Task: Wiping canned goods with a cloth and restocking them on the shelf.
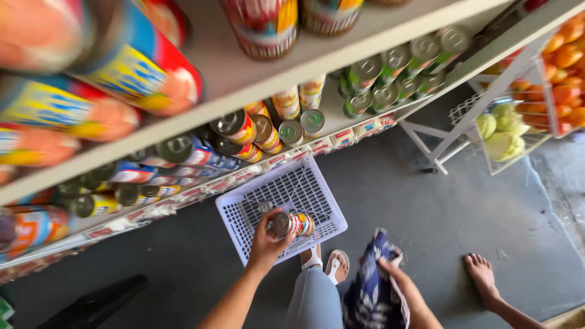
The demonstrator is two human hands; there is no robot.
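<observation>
The left hand [266, 240] holds a can [292, 224] over a white plastic basket [244, 228] that stands on the grey floor [426, 207]. The fingers [286, 239] are curled around the body of the can, near its metal top, so the hand is closed on it and not spread. The can lies on its side: its long axis runs from the hand away to the right, and the round silver top with the pull ring faces toward the palm and a little upward. A second small tin [265, 207] sits just beyond the fingers, inside the basket.

I judge that the can is stiff and rather heavy for its size, with smooth metal and a glossy label, so it could slip if it is held only by the ends. The best place to hold it is around the middle of the body, as the hand does now. It is not fragile, but a fall could dent it.

The right hand [396, 277] grips a dark blue cloth with a pale pattern [372, 292], the fingers pressed together on its upper edge. Above the left hand, shelves [231, 79] carry many more cans. Far to the right of the right hand a wire rack [506, 131] holds green and orange fruit, and a bare foot [481, 274] of another person stands close by
</observation>
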